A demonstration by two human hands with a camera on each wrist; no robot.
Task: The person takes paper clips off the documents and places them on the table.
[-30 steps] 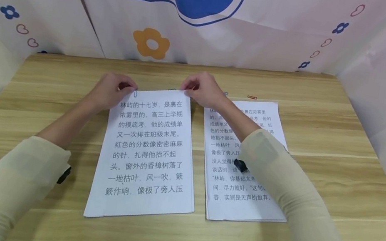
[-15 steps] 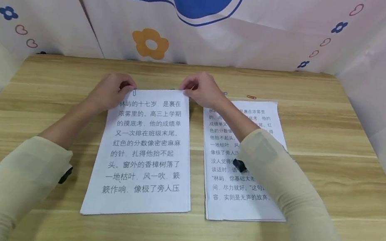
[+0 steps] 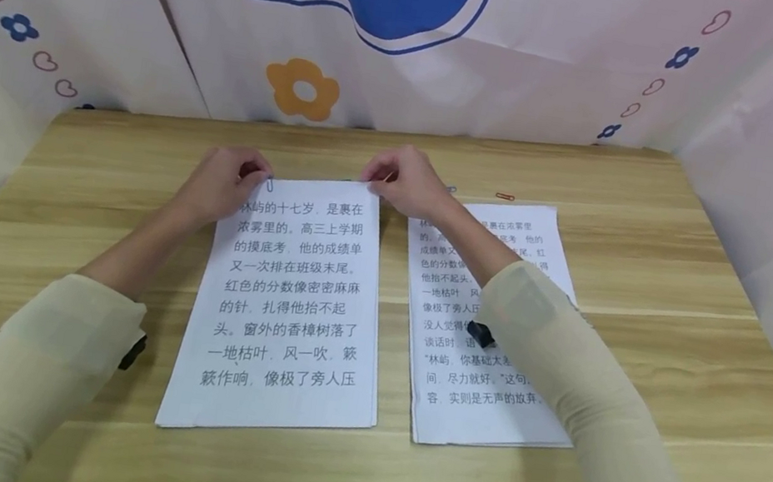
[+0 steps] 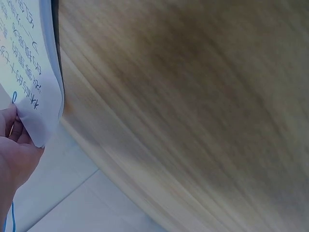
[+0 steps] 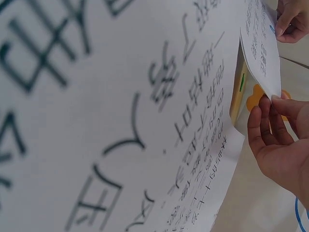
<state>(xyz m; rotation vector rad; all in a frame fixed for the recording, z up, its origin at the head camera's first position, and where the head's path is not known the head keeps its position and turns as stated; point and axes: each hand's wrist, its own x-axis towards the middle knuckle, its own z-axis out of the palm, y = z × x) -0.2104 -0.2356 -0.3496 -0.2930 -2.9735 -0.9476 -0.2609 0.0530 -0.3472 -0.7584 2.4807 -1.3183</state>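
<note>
A stack of printed paper sheets (image 3: 275, 417) lies on the table, its top edge between my two hands. My left hand (image 3: 217, 182) pinches the upper left corner, beside a blue paper clip (image 3: 270, 185) fitted over the top edge. The upper right corner is held between thumb and fingers of my right hand (image 3: 407, 181). In the right wrist view, that top end of the paper stack (image 5: 263, 53) is lifted off the table, and a green paper clip (image 5: 242, 82) shows beneath it. Fingers behind the sheets are partly hidden.
A second printed stack (image 3: 449, 419) lies to the right, partly under my right forearm. Beyond its top edge lie a red paper clip (image 3: 505, 196) and a bluish one (image 3: 451, 190). A patterned cloth (image 3: 456, 92) hangs behind the wooden table (image 3: 707, 325).
The lower end of the left stack has swung slightly left and a little away from me. Both hands keep their grip on its top corners, almost unmoved.
</note>
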